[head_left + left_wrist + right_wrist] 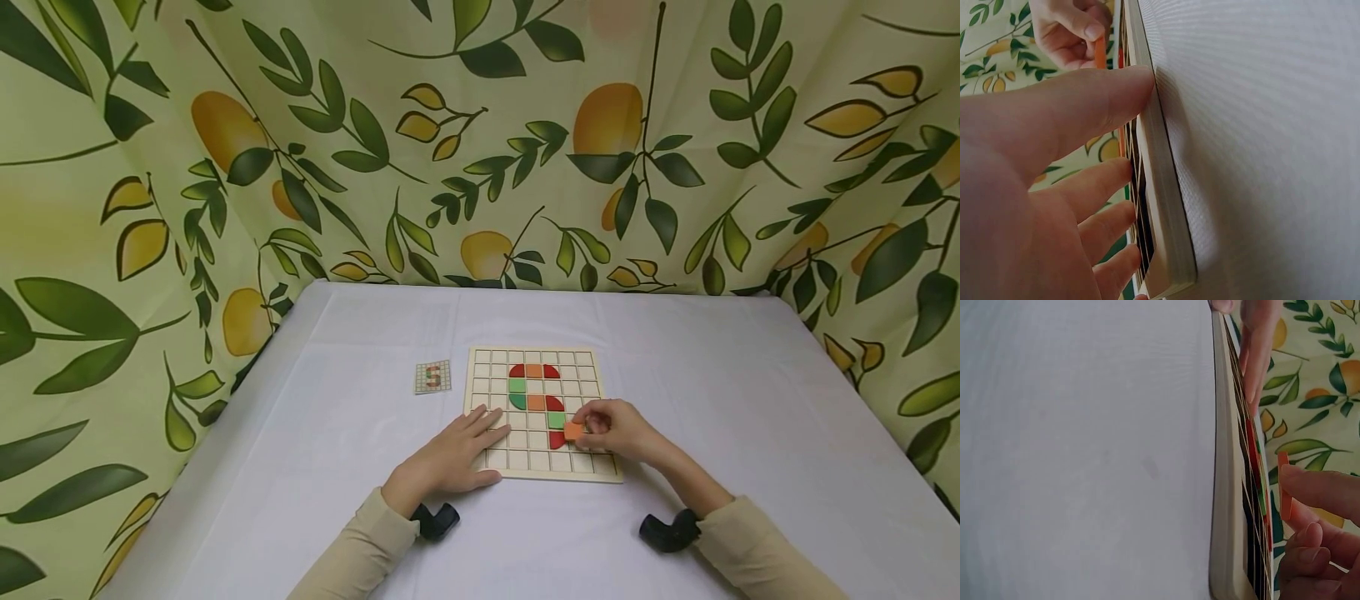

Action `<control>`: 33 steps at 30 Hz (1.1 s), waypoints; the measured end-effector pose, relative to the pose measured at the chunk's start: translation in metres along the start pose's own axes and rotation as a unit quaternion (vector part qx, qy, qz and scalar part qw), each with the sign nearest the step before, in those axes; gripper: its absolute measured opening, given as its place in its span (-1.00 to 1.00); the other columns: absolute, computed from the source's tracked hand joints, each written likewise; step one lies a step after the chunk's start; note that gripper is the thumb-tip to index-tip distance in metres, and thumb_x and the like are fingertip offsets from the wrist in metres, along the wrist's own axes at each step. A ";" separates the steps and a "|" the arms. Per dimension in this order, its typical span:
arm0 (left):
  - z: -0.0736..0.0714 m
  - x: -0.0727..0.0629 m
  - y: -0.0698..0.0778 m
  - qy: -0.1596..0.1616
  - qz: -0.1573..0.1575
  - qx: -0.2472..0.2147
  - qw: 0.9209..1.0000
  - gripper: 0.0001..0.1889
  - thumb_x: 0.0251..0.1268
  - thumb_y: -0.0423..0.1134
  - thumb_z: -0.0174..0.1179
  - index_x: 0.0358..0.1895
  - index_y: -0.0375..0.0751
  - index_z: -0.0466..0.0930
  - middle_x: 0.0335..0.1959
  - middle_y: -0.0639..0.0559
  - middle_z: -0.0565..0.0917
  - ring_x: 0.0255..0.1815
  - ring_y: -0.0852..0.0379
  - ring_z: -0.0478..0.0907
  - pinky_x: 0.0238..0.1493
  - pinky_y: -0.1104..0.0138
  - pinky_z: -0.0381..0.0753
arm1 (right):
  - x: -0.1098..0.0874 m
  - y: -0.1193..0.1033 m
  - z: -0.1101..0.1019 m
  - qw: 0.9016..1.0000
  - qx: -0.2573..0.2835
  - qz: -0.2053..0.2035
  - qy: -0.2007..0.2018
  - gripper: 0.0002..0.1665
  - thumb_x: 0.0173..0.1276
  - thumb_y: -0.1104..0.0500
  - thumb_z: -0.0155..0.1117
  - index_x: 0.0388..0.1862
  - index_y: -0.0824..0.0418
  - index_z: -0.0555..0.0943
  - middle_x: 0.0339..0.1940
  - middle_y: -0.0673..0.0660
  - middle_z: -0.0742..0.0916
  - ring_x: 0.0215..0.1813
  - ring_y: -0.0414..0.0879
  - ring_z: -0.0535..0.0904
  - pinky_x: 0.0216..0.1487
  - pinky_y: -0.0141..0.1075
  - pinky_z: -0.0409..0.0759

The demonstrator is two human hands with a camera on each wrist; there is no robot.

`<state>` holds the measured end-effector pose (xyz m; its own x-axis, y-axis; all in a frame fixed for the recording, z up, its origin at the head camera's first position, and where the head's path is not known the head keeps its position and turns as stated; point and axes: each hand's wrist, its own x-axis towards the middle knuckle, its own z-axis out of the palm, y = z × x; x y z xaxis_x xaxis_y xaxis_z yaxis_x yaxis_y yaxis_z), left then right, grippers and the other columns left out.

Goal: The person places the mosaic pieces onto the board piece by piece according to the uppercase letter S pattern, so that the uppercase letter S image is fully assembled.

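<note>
A wooden grid board [517, 462] lies on the table, with red, orange and green tiles set in some of its squares. Between thumb and fingertips my right hand [617, 427] pinches an orange square tile [573, 431], just right of a red rounded tile [556, 439]. In the right wrist view that orange tile [1285, 486] is on edge, apart from the board. My left hand [455, 454] rests with spread fingers on the board's lower left part, its thumb [1110, 94] at the near edge.
Left of the board lies a small pattern card [432, 377] printed with a coloured figure on a grid. A white cloth [360, 358] covers the table. Behind it hangs a curtain [480, 167] with leaves and fruit.
</note>
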<state>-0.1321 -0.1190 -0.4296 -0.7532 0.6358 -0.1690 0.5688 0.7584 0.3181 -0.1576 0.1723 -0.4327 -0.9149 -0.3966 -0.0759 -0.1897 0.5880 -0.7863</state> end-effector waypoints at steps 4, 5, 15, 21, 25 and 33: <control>0.000 0.000 0.000 -0.002 -0.001 -0.001 1.000 -0.32 0.32 0.04 0.13 0.48 -0.01 0.20 0.57 -0.02 0.14 0.62 -0.08 -0.01 0.59 0.02 0.12 | 0.002 -0.003 0.003 1.000 0.000 -0.013 -0.005 -0.69 0.08 0.23 0.47 -0.23 0.38 0.64 -0.58 -0.03 0.43 -0.49 -0.33 0.29 -0.49 -0.51 0.28; 0.000 0.000 0.000 -0.002 -0.001 -0.002 1.000 -0.32 0.32 0.04 0.13 0.48 -0.01 0.20 0.57 -0.01 0.14 0.62 -0.08 -0.01 0.59 0.02 0.11 | 0.003 -0.003 0.004 1.000 0.001 -0.018 -0.007 -0.69 0.09 0.24 0.47 -0.23 0.39 0.63 -0.58 -0.03 0.43 -0.49 -0.33 0.29 -0.49 -0.52 0.29; -0.001 -0.001 0.001 -0.009 -0.008 -0.007 1.000 -0.32 0.33 0.04 0.13 0.48 0.00 0.20 0.58 0.00 0.13 0.63 -0.06 -0.02 0.60 0.03 0.09 | 0.007 -0.009 0.015 0.999 0.007 -0.048 -0.012 -0.71 0.09 0.24 0.48 -0.27 0.38 0.63 -0.62 -0.06 0.41 -0.53 -0.38 0.27 -0.49 -0.54 0.30; 0.000 0.000 0.001 -0.010 -0.011 -0.004 1.000 -0.32 0.33 0.06 0.12 0.48 0.02 0.18 0.58 0.01 0.12 0.63 -0.05 -0.02 0.60 0.03 0.10 | 0.011 -0.015 0.020 0.999 -0.005 -0.053 -0.011 -0.73 0.09 0.20 0.48 -0.28 0.32 0.64 -0.63 -0.07 0.39 -0.54 -0.36 0.26 -0.52 -0.53 0.26; 0.000 0.000 0.001 -0.011 -0.013 -0.006 1.000 -0.32 0.33 0.06 0.12 0.49 0.03 0.18 0.58 0.02 0.12 0.63 -0.04 -0.03 0.61 0.04 0.09 | 0.012 -0.018 0.023 0.999 -0.007 -0.049 -0.014 -0.72 0.10 0.19 0.48 -0.26 0.32 0.65 -0.63 -0.06 0.40 -0.54 -0.36 0.27 -0.52 -0.53 0.26; -0.002 -0.001 0.001 -0.010 -0.010 -0.003 1.000 -0.31 0.33 0.06 0.12 0.49 0.02 0.18 0.58 0.01 0.12 0.63 -0.05 -0.03 0.60 0.03 0.10 | 0.015 -0.023 0.028 0.999 -0.027 -0.041 -0.020 -0.73 0.06 0.18 0.52 -0.30 0.28 0.66 -0.64 -0.06 0.42 -0.56 -0.33 0.26 -0.53 -0.53 0.23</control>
<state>-0.1317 -0.1189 -0.4277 -0.7577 0.6232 -0.1934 0.5516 0.7701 0.3205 -0.1572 0.1333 -0.4334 -0.8809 -0.4718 -0.0385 -0.2824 0.5891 -0.7571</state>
